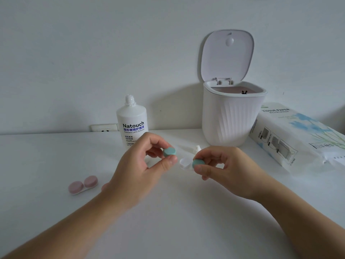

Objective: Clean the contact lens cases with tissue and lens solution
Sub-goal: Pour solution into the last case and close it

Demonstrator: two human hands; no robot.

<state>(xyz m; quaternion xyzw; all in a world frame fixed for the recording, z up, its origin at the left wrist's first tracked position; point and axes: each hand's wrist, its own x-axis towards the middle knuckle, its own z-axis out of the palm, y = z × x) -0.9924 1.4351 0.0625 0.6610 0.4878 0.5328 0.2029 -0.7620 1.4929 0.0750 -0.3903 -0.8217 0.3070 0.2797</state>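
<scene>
Two green caps are held above the white table, one in each hand. The left hand pinches a loose green cap between thumb and fingertips, lifted clear of everything else. Just to the right of that pinch, the right hand grips the second green cap between thumb and forefinger; this cap sits at the right end of a white lens case, whose open left cup shows between the two hands. Whether the second cap is screwed on or only resting against the case cannot be told. Directly behind the gap between the hands, a small white bottle cap stands on the table. Behind the left hand, a white lens solution bottle stands upright with its top off, its lower part hidden by the fingers. Well to the left of the left hand and nearer the viewer lies a pink lens case with both caps on. Behind the right hand stands a white ribbed bin with its lid swung up. To the right of the right hand, beside the bin, lies a pack of tissue paper. A wall socket shows at the table's far edge, left of the bottle.
</scene>
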